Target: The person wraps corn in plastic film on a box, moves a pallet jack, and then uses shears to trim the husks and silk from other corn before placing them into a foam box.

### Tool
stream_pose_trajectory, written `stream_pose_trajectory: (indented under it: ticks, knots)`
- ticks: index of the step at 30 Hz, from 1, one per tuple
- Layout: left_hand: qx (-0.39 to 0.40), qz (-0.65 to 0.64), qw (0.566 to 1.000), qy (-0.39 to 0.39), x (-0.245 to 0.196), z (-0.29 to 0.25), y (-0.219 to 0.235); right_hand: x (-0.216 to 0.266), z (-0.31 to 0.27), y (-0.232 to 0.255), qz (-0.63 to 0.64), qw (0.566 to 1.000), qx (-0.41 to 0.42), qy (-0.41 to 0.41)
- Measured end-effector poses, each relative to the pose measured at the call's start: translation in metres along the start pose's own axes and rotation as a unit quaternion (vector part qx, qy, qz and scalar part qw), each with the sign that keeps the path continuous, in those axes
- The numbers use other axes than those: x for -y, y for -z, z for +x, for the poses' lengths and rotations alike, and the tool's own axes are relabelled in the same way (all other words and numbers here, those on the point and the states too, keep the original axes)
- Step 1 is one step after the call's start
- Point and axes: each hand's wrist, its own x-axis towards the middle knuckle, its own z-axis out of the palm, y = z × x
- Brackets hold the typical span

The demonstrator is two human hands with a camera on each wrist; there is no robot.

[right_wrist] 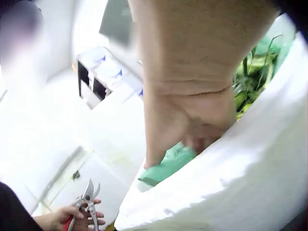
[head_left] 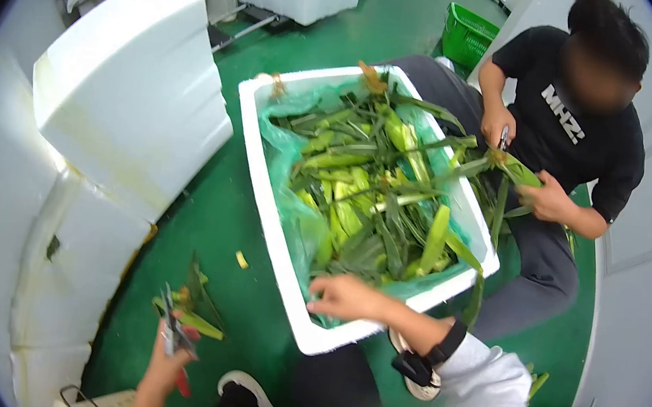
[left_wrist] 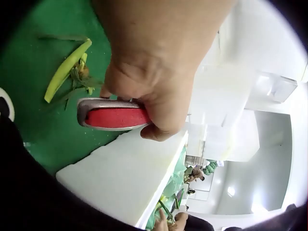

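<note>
My left hand (head_left: 167,359), low at the left, holds pruning shears (right_wrist: 88,196) with red handles; the blades stand apart and point away from me. On the floor just beyond them lie trimmed green leaves and a husk piece (left_wrist: 67,72). My right hand (head_left: 349,297) reaches over the near left corner of a white foam box (head_left: 268,196), its fingers loosely bent beside the green plastic liner (right_wrist: 168,166). The box rim hides some fingertips in the right wrist view. Inside the box is a heap of green corn husks and leaves (head_left: 359,199).
Across the box sits a person (head_left: 589,114) in a black shirt, holding an ear of corn (head_left: 522,172) and a cutting tool (head_left: 503,137). White foam boxes (head_left: 130,74) are stacked at the left. A green basket (head_left: 468,38) stands at the back on the green floor.
</note>
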Motion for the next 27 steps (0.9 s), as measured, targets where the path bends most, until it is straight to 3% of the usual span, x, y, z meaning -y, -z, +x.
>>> stream_pose_trajectory:
  ticks: [1, 2, 3, 5, 7, 9, 11, 12, 13, 14, 15, 16, 17, 18, 19, 21, 23, 26, 27]
  knots:
    - [0.006, -0.005, 1.0, -0.012, 0.005, 0.003, 0.0, 0.012, 0.012, -0.013, 0.018, 0.998, 0.013, 0.057]
    - [0.016, -0.046, 0.999, -0.025, 0.002, 0.002, -0.002, 0.05, 0.005, -0.007, 0.104, 0.993, 0.008, 0.06]
    - [0.011, -0.017, 0.999, -0.026, -0.002, 0.002, -0.004, 0.057, 0.003, -0.02, -0.011, 0.997, -0.016, 0.069]
    - [0.004, 0.035, 0.999, -0.024, -0.019, 0.017, -0.016, 0.063, -0.015, -0.049, -0.08, 0.994, -0.017, 0.067]
    - [-0.017, 0.137, 0.981, -0.138, -0.042, 0.044, -0.047, 0.069, -0.035, -0.082, -0.123, 0.977, 0.105, 0.142]
    - [-0.018, 0.191, 0.933, -0.304, -0.069, 0.073, -0.095, 0.08, -0.044, -0.108, -0.187, 0.958, 0.176, 0.125]
    - [-0.005, 0.288, 0.873, -0.394, -0.079, 0.102, -0.135, 0.088, -0.04, -0.096, -0.026, 0.968, 0.203, 0.148]
    - [0.006, 0.313, 0.877, -0.366, -0.083, 0.11, -0.15, 0.093, -0.037, -0.081, 0.055, 0.961, 0.218, 0.159]
    - [0.016, 0.3, 0.887, -0.351, -0.077, 0.118, -0.149, 0.111, -0.026, -0.042, 0.128, 0.934, 0.291, 0.163]
    - [0.03, 0.286, 0.895, -0.34, -0.07, 0.127, -0.147, 0.108, -0.022, -0.014, 0.247, 0.926, 0.249, 0.138]
    - [0.049, 0.273, 0.901, -0.332, -0.068, 0.135, -0.145, 0.107, -0.016, 0.025, 0.402, 0.888, 0.213, -0.067]
    - [0.025, 0.214, 0.916, -0.338, -0.063, 0.136, -0.136, 0.061, 0.011, 0.052, 0.391, 0.908, 0.141, 0.048]
    - [0.033, 0.178, 0.948, -0.262, -0.058, 0.132, -0.126, 0.042, 0.038, 0.073, 0.248, 0.969, 0.003, -0.009]
    - [0.018, 0.168, 0.952, -0.255, -0.044, 0.132, -0.117, 0.009, 0.07, 0.081, 0.189, 0.979, -0.071, -0.022]
    - [0.025, 0.163, 0.96, -0.228, -0.028, 0.129, -0.106, -0.044, 0.099, 0.075, 0.148, 0.982, -0.085, -0.077]
    - [0.024, 0.176, 0.968, -0.176, -0.005, 0.111, -0.083, -0.12, 0.147, 0.048, -0.131, 0.984, 0.018, -0.12]
    - [0.035, 0.181, 0.97, -0.158, 0.021, 0.094, -0.057, -0.181, 0.188, 0.002, -0.183, 0.969, 0.019, -0.166]
    - [0.013, 0.181, 0.974, -0.135, 0.034, 0.071, -0.022, -0.154, 0.208, -0.013, -0.255, 0.93, 0.009, -0.263]
    - [0.006, 0.176, 0.977, -0.124, 0.037, 0.06, -0.014, -0.161, 0.207, -0.007, -0.173, 0.945, -0.006, -0.278]
